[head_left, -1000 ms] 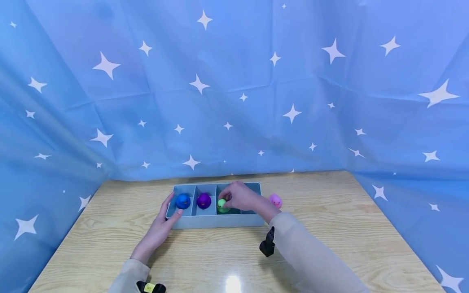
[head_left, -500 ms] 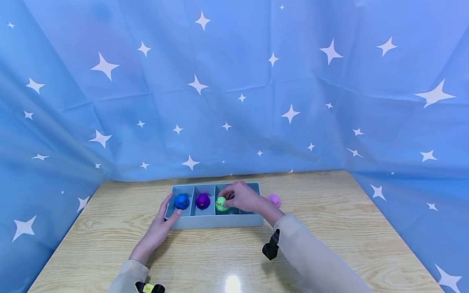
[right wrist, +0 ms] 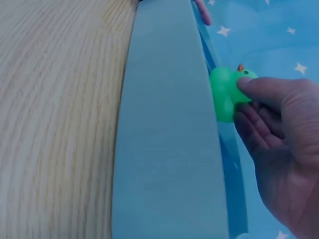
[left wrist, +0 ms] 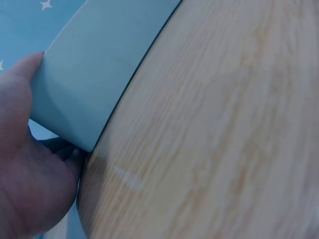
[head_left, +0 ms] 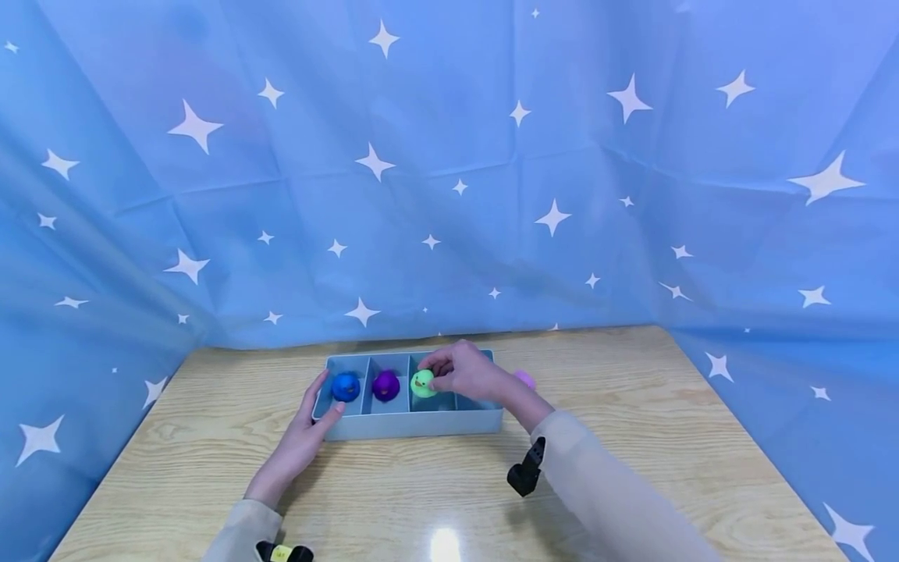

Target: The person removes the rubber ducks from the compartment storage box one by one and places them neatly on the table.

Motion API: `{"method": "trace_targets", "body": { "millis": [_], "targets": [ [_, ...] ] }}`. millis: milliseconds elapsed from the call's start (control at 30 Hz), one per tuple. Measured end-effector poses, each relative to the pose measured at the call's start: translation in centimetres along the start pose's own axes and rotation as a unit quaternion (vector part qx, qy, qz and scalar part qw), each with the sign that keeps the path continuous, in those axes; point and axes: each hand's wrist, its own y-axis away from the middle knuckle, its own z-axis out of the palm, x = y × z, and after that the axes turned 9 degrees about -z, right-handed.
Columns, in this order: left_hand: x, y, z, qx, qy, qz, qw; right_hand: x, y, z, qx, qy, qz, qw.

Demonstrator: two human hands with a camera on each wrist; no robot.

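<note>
A light-green toy duck (head_left: 422,384) is pinched between thumb and fingers of the right hand (head_left: 474,375), at the third compartment from the left edge of a blue-grey divided tray (head_left: 414,426). The right wrist view shows the thumb at its head; only the head view shows the round blue duck (head_left: 345,387) and round purple duck (head_left: 385,385) in the two leftmost compartments. The left hand (head_left: 303,431) clasps the tray's left end. A half-hidden pink toy (head_left: 525,378) sits near the right edge.

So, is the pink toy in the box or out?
Out: the head view shows the pink toy on the table, to the right of the box.
</note>
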Motion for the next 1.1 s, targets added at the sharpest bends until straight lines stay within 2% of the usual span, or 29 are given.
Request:
{"method": "trace_targets", "body": {
  "millis": [433,700,900,1100],
  "targets": [
    [0.0,0.0,-0.1,-0.007,0.0,0.002,1.0,0.1,1.7,-1.8,0.029,0.001,-0.019,0.999],
    [-0.1,0.0,-0.1,-0.002,0.003,0.008,1.0,-0.3,4.3,-4.1,0.05,-0.026,0.031,0.998],
    [0.0,0.1,-0.1,-0.004,0.004,0.006,1.0,0.6,6.5,-6.0,0.08,0.019,0.039,0.996],
    [0.0,0.1,-0.2,-0.007,0.003,0.003,1.0,1.8,8.6,-7.7,0.099,0.038,0.044,0.993]
  ]
}}
